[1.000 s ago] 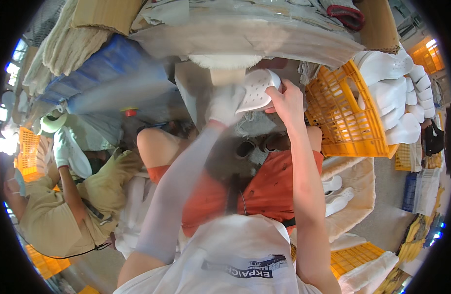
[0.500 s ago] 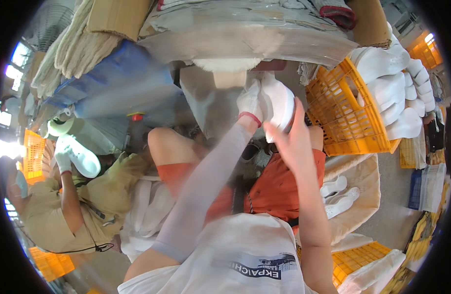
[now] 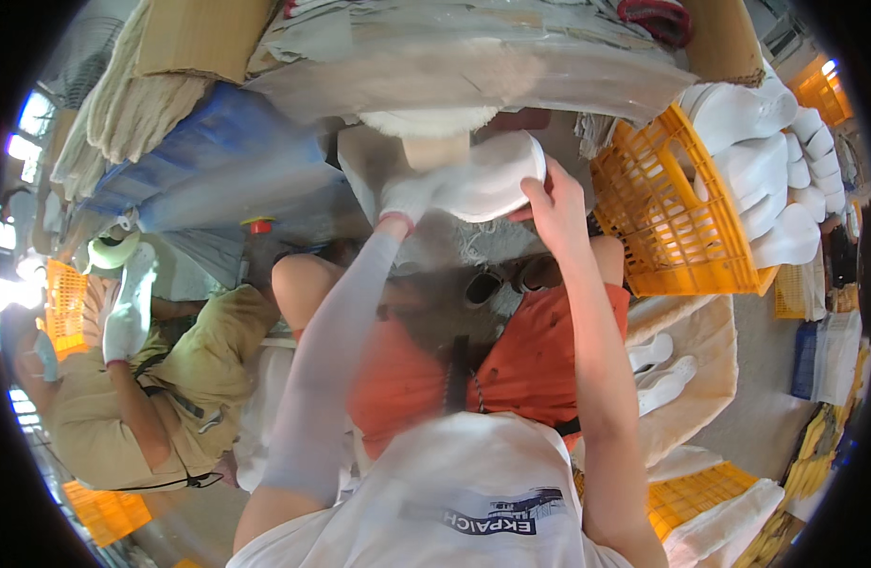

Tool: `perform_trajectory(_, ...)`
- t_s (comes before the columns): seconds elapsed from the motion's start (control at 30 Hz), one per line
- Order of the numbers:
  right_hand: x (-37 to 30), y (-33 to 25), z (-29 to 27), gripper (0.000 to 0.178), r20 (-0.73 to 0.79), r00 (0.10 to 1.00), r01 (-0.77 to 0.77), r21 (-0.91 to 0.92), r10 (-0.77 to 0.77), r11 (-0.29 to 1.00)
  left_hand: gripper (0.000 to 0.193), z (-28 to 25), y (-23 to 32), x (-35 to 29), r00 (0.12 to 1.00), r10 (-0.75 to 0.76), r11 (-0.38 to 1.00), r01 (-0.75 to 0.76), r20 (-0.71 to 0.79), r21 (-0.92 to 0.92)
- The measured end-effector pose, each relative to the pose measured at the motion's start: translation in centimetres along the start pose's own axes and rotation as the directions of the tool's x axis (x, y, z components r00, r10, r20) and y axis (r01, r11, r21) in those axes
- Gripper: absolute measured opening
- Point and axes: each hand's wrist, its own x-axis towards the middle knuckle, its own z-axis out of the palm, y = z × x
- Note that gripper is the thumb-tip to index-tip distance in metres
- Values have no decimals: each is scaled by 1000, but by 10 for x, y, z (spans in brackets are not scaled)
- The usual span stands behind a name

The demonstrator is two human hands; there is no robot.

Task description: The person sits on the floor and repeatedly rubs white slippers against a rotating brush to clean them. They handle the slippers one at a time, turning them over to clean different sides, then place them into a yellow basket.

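Observation:
A white moulded shoe (image 3: 492, 180) lies sideways between my hands, below a fuzzy white buffing wheel (image 3: 431, 121). My left hand (image 3: 404, 199), in a white knit glove with a red cuff, grips the shoe's left end; motion blurs its fingers. Bare, my right hand (image 3: 555, 206) pinches the right end, thumb on the near side and the other fingers partly hidden. The shoe is close to the beige block (image 3: 435, 151) under the wheel; I cannot tell whether they touch.
At the right, a yellow crate (image 3: 677, 213) is heaped with white shoes (image 3: 752, 180). More shoes (image 3: 664, 383) lie in a cloth-lined container (image 3: 710, 379) below it. Left, a co-worker's gloved hand (image 3: 125, 336) holds a white shoe. A blue sheet (image 3: 218, 151) slopes at the upper left.
The shoe has turned from upright to nearly sideways. My left hand has moved left and slightly down with it; my right hand has gone up and now grips its other end.

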Motion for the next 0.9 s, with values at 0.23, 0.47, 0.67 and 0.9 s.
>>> perform_trajectory(0.23,35,1,10,31,23,995,-97,-132,101,987,58,-43,69,-76,980,199,979,-200,27,44)
perform_trajectory(0.47,49,16,19,45,-113,993,-26,-521,-39,853,55,-26,63,-61,949,161,965,-95,270,-245)
perform_trajectory(0.67,10,11,34,64,-74,997,5,-341,-33,940,38,17,58,-76,975,83,606,116,208,-787)
perform_trajectory(0.9,6,-18,20,66,-30,987,-157,-391,158,907,33,50,63,-8,989,149,568,-72,17,-820)
